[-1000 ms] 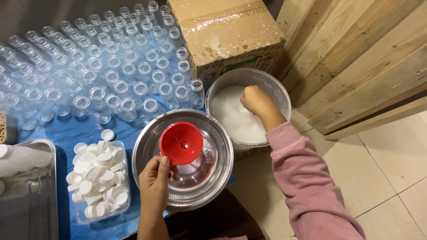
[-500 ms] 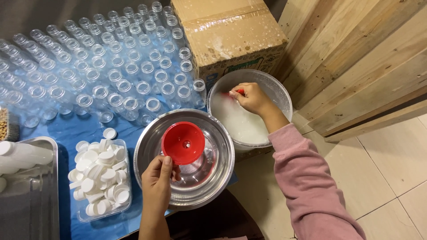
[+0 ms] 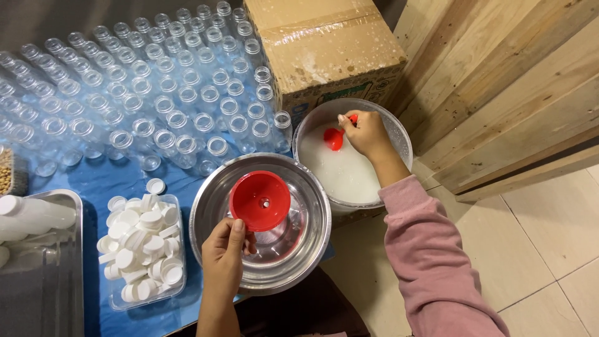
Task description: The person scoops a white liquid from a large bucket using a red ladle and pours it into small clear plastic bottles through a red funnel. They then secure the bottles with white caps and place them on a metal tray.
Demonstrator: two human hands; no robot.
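- Where the frame begins at far left, a metal tray [image 3: 68,206] holds capped white bottles [image 3: 31,218], and beside it a clear tub [image 3: 181,274] is heaped with white caps [image 3: 140,249].
- Across the upper left, rows of empty clear bottles [image 3: 143,87] stand open-mouthed on the blue cloth [image 3: 106,178].
- My left hand [image 3: 223,253] sits at lower centre, thumb and fingers closed around what I take to be a clear bottle beneath the red funnel [image 3: 261,201]; the bottle itself is mostly hidden, so I cannot tell how it stands.
- The funnel sits mouth-up inside the steel bowl [image 3: 312,243], its spout pointing straight down.
- Up and to the right of the funnel, my right hand [image 3: 368,134] is closed on the handle of a small red scoop [image 3: 335,138] over the white tub [image 3: 399,137] of white liquid [image 3: 346,171].
- The scoop's long axis runs from upper right at my fingers to lower left at its cup, so the cup end already points toward the funnel.
- My right wrist is bent down, the pink sleeve [image 3: 430,249] running back to the lower right.
- A taped cardboard box [image 3: 324,47] stands behind the tub, with wooden boards [image 3: 499,81] at far right.
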